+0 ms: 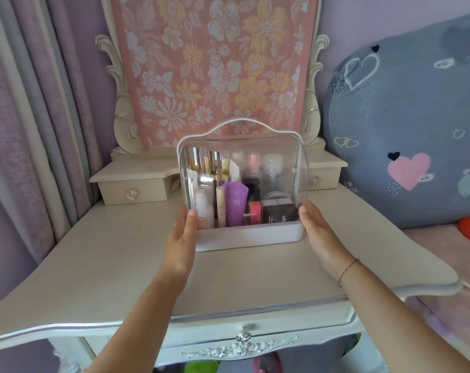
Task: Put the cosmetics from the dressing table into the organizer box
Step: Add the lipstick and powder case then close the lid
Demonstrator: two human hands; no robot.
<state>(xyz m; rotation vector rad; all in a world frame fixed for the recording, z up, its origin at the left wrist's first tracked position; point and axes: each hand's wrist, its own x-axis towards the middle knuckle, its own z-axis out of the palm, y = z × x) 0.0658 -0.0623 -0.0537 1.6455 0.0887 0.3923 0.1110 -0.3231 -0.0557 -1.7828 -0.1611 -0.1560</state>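
In the middle of the frame, both flat open hands, left (180, 234) and right (318, 230), pressed the clear-lidded white plastic organizer box (246, 235) on the cream bench (107, 254); uneven pushing might tip the full box

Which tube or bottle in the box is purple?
The purple tube marked 50, standing front and centre in the organizer box; its neighbours are white, beige and pink.

Between the fingers (191, 215) of both hands, the organizer box (244, 235) stands upright on the dressing table (99, 254), clear lid shut over the packed cosmetics (235, 204).
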